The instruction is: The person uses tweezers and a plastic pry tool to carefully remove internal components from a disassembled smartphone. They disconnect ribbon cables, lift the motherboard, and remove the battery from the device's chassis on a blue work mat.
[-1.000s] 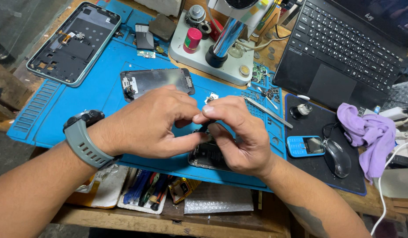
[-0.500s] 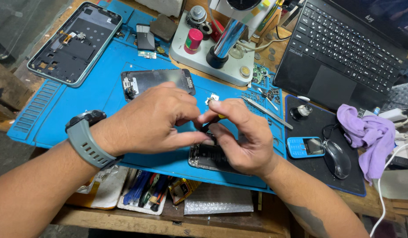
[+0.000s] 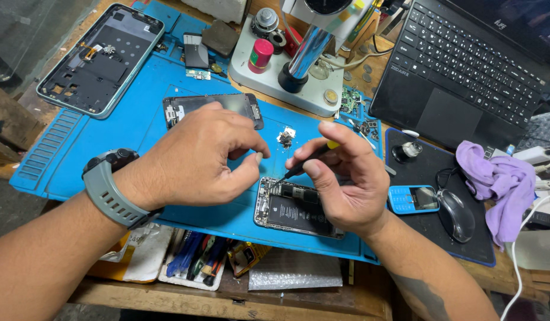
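Observation:
An opened phone (image 3: 292, 208) lies on the blue work mat (image 3: 79, 148), its battery and boards exposed. My right hand (image 3: 346, 178) grips a small screwdriver (image 3: 304, 161) with a yellow cap, the tip pointing down at the phone's top left corner. My left hand (image 3: 197, 157), with a grey watch on the wrist, hovers just left of the phone with thumb and forefinger pinched together; whether something tiny sits between them I cannot tell. A small pile of screws (image 3: 285, 138) rests on the mat above the phone.
A detached screen (image 3: 191, 107) and a phone back housing (image 3: 90, 59) lie on the mat further back. A microscope base (image 3: 287, 77) stands behind, a laptop (image 3: 465, 65) at right. A small blue phone (image 3: 413, 199), mouse (image 3: 456, 214) and purple cloth (image 3: 500, 178) sit right.
My hands have come apart: the left slid off the phone to the left, uncovering it. The right hand now holds the screwdriver at the phone's top corner.

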